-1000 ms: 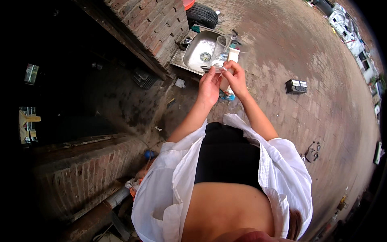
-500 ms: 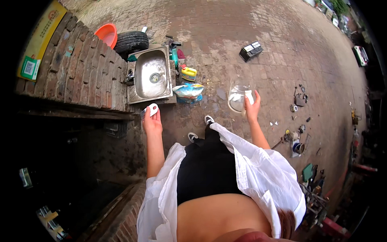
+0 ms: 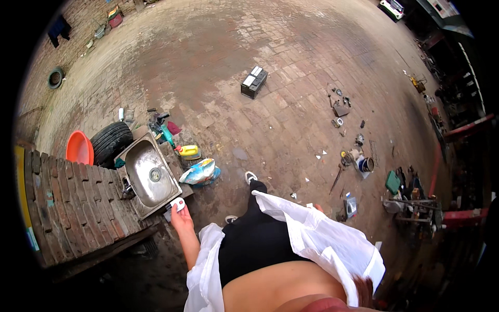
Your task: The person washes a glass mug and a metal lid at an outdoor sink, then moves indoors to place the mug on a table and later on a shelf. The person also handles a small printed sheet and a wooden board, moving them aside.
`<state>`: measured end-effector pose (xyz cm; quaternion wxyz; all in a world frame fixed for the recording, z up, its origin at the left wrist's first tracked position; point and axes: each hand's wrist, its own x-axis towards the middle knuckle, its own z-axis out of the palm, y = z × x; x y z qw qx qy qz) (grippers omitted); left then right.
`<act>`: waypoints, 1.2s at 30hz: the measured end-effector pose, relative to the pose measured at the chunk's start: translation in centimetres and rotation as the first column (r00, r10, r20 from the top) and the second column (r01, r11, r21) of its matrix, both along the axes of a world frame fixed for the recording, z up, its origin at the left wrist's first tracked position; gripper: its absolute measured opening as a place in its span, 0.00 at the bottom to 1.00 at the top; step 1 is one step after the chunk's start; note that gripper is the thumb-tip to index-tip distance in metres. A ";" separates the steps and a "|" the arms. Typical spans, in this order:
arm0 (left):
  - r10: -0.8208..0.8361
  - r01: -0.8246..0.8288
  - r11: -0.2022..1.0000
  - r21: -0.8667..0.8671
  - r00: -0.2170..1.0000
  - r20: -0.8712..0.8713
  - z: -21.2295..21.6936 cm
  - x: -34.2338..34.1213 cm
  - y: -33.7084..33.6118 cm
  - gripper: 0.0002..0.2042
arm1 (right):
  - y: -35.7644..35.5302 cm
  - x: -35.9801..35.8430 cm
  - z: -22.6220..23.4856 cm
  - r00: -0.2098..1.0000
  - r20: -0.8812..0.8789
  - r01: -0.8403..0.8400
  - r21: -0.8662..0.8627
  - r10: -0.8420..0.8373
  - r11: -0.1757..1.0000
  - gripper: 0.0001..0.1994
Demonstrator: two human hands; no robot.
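Note:
My left hand (image 3: 182, 223) pinches a small white rounded piece (image 3: 178, 204) with a hole in it, which looks like a lid. It is held near the corner of a steel sink (image 3: 147, 174) set beside a brick wall. My right hand (image 3: 318, 208) is mostly hidden behind my white sleeve. A bit of white handle (image 3: 310, 206) shows by its fingers; the clear pitcher seen there earlier is now out of sight. To the right of the sink stand a blue-and-white bag (image 3: 200, 172) and a yellow jug (image 3: 188, 151).
A tire (image 3: 112, 143) and an orange basin (image 3: 80, 147) lie beyond the brick wall (image 3: 78, 205). Ahead on the brick paving sits a black battery (image 3: 254, 82). Loose metal parts (image 3: 341, 111) and a wire spool (image 3: 366, 165) are scattered to the right, with a green case (image 3: 393, 182) farther over.
The view has turned right, so sink and battery sit farther left. My right hand has dropped back toward my side, the pitcher passing from sight. My left hand still grips the white piece.

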<state>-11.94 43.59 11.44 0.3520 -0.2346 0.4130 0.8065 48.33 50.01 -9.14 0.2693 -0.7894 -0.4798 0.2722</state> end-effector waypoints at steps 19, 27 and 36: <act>0.003 0.000 1.000 0.021 0.992 -0.129 5.2 6.8 13.6 0.11 | 65.0 -15.1 41.3 0.818 0.525 -0.252 -0.039 0.235 0.967 0.23; -0.033 0.035 0.999 0.005 0.977 -0.209 6.7 7.0 7.7 0.17 | 40.6 -3.2 12.3 0.786 0.363 -0.218 -0.595 0.500 0.774 0.29; 0.084 -0.064 0.993 0.103 0.975 -0.204 1.8 10.6 -13.7 0.13 | 18.9 -5.8 8.3 0.813 0.228 -0.432 -0.381 0.536 0.817 0.29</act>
